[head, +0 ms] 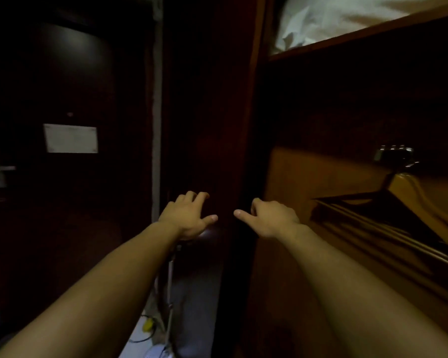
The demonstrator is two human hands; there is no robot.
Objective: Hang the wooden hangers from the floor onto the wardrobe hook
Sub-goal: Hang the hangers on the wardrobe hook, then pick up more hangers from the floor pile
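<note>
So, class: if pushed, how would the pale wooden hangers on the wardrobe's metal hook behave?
Probably stiff: the pale wooden hangers show straight, thick bars. Likely to swing, since they hang from the metal hook. They may knock together, hanging side by side.

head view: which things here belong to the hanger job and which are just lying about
Job: light wooden hangers, hung at right; shiny metal wardrobe hook.
Lying about: crumpled white bedding up top; white rectangular sign at left; small yellow object low down.
</note>
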